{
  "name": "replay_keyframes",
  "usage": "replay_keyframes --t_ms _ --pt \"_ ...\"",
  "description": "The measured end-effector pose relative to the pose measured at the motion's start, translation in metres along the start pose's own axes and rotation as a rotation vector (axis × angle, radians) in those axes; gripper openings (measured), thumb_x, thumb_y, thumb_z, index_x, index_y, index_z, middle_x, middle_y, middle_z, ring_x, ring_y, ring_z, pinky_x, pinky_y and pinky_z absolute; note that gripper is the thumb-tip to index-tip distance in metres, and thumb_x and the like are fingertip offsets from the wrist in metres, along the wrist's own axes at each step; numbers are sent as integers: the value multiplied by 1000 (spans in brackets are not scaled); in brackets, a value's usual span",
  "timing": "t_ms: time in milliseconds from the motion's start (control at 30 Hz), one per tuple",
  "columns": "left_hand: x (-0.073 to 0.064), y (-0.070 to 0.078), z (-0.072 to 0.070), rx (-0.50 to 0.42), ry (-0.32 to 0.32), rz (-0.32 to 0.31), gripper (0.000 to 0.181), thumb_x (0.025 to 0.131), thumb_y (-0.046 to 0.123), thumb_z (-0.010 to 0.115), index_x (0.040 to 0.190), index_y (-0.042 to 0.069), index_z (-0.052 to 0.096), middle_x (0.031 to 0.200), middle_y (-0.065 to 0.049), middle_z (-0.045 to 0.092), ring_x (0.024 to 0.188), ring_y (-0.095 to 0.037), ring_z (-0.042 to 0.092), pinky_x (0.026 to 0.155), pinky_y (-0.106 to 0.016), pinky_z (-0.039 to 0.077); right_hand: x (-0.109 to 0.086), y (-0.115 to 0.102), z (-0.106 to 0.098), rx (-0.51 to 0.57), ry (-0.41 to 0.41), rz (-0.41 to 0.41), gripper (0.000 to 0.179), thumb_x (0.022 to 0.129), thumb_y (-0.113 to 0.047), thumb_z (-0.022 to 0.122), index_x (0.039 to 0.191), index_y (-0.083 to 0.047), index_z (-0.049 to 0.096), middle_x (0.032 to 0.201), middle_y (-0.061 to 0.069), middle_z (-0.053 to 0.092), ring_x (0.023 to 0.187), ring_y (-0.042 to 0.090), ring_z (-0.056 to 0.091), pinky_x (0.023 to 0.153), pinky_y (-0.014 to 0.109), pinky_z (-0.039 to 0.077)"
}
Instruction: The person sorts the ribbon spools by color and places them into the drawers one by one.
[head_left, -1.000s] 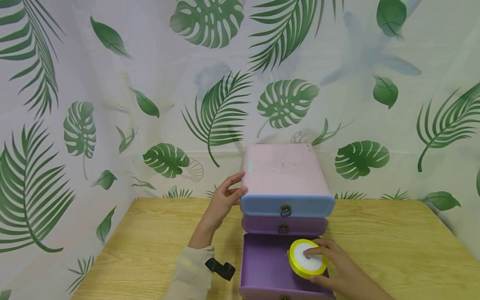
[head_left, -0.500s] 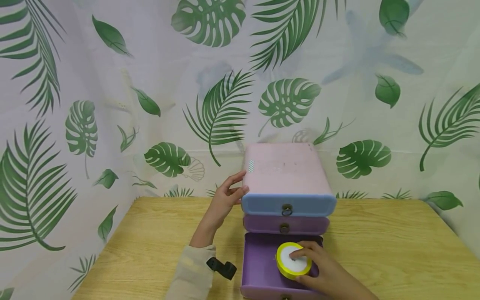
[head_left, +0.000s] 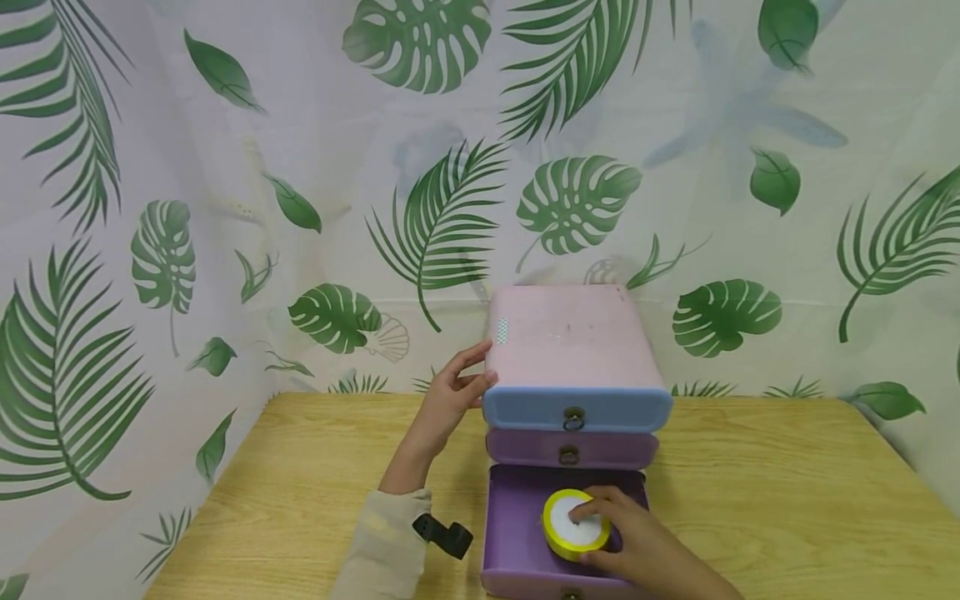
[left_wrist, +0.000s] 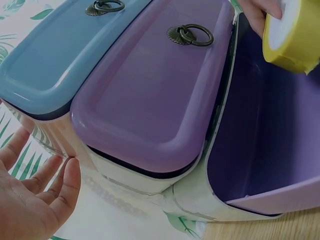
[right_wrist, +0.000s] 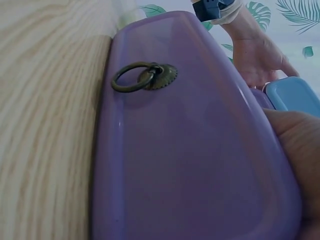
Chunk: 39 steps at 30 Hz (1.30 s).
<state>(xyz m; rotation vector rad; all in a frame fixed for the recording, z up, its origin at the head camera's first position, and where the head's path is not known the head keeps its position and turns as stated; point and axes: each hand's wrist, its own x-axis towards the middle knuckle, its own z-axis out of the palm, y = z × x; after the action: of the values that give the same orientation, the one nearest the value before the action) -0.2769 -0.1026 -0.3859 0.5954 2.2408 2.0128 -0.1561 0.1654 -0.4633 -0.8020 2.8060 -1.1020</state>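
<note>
A small drawer cabinet (head_left: 566, 333) with a pink top stands on the table. Its bottom purple drawer (head_left: 513, 517) is pulled out. Over that drawer my right hand (head_left: 637, 537) grips a roll of yellow ribbon (head_left: 562, 525) with white sides, thumb at the near rim and fingers over the white face. The ribbon roll (left_wrist: 286, 42) also shows at the upper right of the left wrist view. My left hand (head_left: 444, 404) touches the cabinet's left side with fingers extended. In the right wrist view, the drawer's front (right_wrist: 185, 145) hides most of my right hand (right_wrist: 300, 150).
Above the pulled-out drawer, a blue drawer front (head_left: 525, 410) and a purple one (head_left: 517, 448) are closed, each with a ring pull. The wooden table (head_left: 772, 483) extends to both sides. A leaf-print curtain (head_left: 465, 108) hangs behind. A black strap (head_left: 446, 537) sits at my left sleeve.
My right hand has carried the ribbon roll leftward and slightly nearer, from the drawer's right side toward its middle. My left hand has stayed against the cabinet.
</note>
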Motion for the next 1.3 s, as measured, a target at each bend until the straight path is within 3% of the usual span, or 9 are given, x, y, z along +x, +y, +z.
replay_keyframes --t_ms 267,533,967,1167,1300 --pt "0 0 0 5 5 1 54 96 26 59 147 20 43 147 -13 41 124 -32 55 93 -43 53 7 -7 1 13 -59 55 39 80 -36 77 111 -16 65 130 14 53 112 32 56 87 38 52" --pt "-1 3 1 2 6 -10 53 96 24 58 147 21 43 148 -12 40 124 -31 55 93 -42 53 7 -7 1 32 -94 63 42 81 -30 76 116 -11 63 134 22 50 117 40 54 89 41 51" --pt "0 1 0 14 1 -1 54 96 26 58 147 20 42 148 -12 40 126 -33 53 94 -45 52 3 -9 -6 56 -58 64 39 87 -34 70 117 -12 63 137 21 49 121 43 51 90 43 50" --pt "1 -1 0 15 5 -16 53 96 27 58 147 23 43 149 -11 40 127 -33 53 94 -45 52 -4 -4 -5 -12 5 -21 36 88 -34 69 117 -13 63 134 19 52 117 40 54 88 38 51" --pt "1 0 0 18 7 -16 54 96 26 58 147 22 43 148 -12 40 126 -34 53 94 -45 52 -10 0 -3 -82 84 -144 34 86 -29 72 116 -16 63 128 17 55 116 25 56 86 32 52"
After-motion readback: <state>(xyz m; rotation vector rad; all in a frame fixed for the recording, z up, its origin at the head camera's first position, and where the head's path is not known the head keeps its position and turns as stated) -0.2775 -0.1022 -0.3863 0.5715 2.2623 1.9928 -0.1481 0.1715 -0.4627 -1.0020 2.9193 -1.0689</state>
